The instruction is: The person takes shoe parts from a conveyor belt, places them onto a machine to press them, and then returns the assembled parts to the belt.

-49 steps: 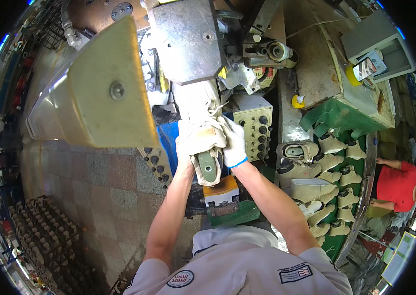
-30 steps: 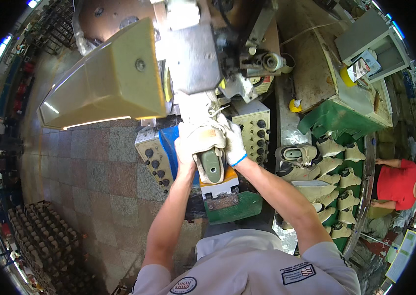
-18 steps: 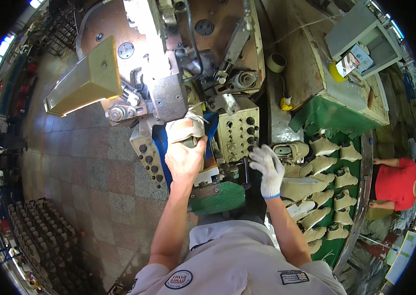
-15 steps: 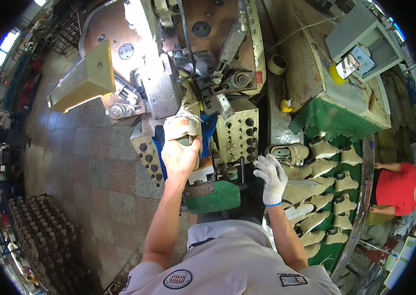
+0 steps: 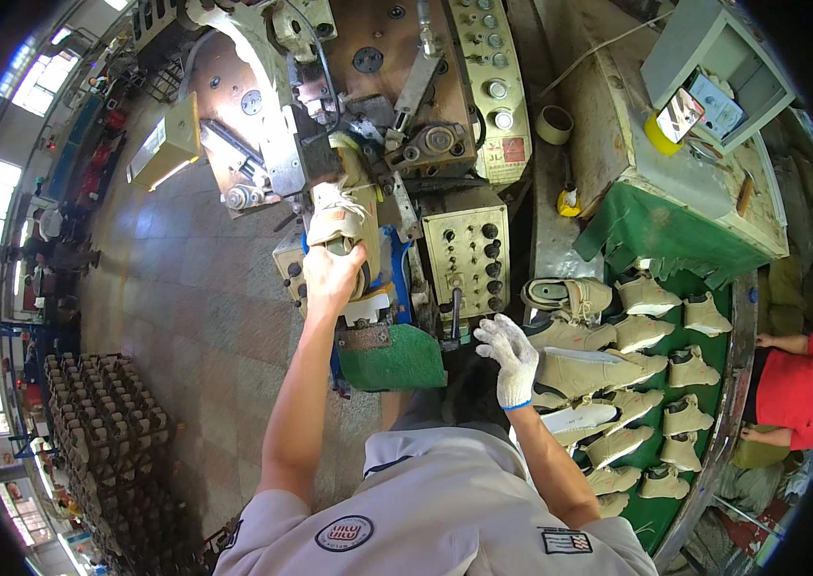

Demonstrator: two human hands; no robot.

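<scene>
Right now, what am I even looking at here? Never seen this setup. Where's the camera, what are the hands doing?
This is one fisheye view from a camera on the worker's head, looking down, so straight edges bend near the rim. The bare left hand grips a beige unfinished shoe and holds it up against the big brown metal shoe machine. The right hand, in a white knit glove, is open and holds nothing; it hovers beside the green curved conveyor tray, which carries many more beige shoes. A cream control panel with black knobs sits between the hands. Another person in a red shirt works at the far right.
</scene>
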